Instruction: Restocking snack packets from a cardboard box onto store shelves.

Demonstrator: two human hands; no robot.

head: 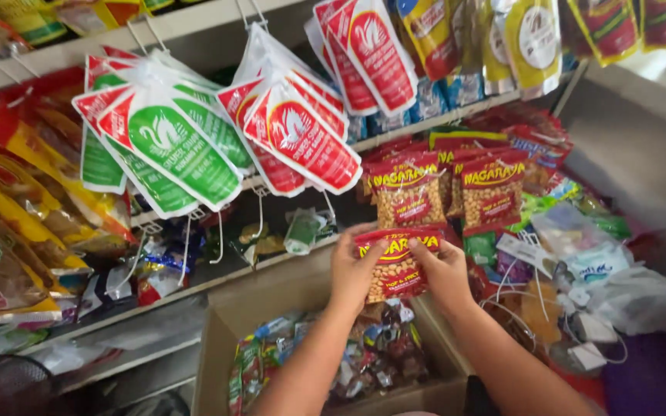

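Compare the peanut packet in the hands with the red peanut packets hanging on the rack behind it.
The held packet is gripped at both ends by the left hand and right hand, lying sideways; the hanging packets stand upright in a row. The held packet sits lower, over the cardboard box. Both have red wrappers with yellow lettering and peanuts showing through.

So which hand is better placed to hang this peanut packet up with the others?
Probably the right hand: it grips the packet on the side nearest the hanging peanut packets.
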